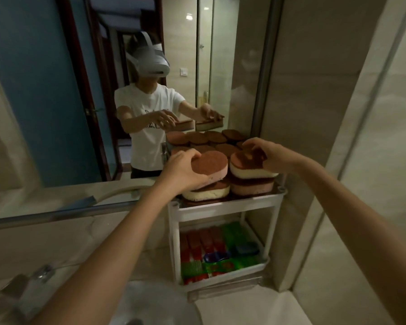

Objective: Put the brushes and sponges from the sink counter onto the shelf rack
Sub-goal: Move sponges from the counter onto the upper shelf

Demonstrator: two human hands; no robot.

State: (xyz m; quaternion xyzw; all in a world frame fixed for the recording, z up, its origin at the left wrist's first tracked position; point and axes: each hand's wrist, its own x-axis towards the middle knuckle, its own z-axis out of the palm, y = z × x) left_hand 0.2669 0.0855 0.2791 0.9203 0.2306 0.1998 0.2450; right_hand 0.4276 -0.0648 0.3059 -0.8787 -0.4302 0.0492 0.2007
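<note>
A white two-tier shelf rack (223,211) stands on the counter by the mirror. Its top tier carries stacked sponges with brown scrub faces. My left hand (176,171) grips a pink sponge with a brown top (211,168) lying on the left stack, over a cream sponge (206,193). On the right stack, my right hand (265,152) holds a cream and pink sponge (246,170) that rests on a pink sponge (253,187). Several red and green brushes (216,252) fill the lower tier.
A mirror (68,102) behind the rack reflects more sponges and a person in a headset. A chrome faucet (33,280) stands at lower left beside the white sink basin (150,301). A tiled wall (338,160) closes the right side.
</note>
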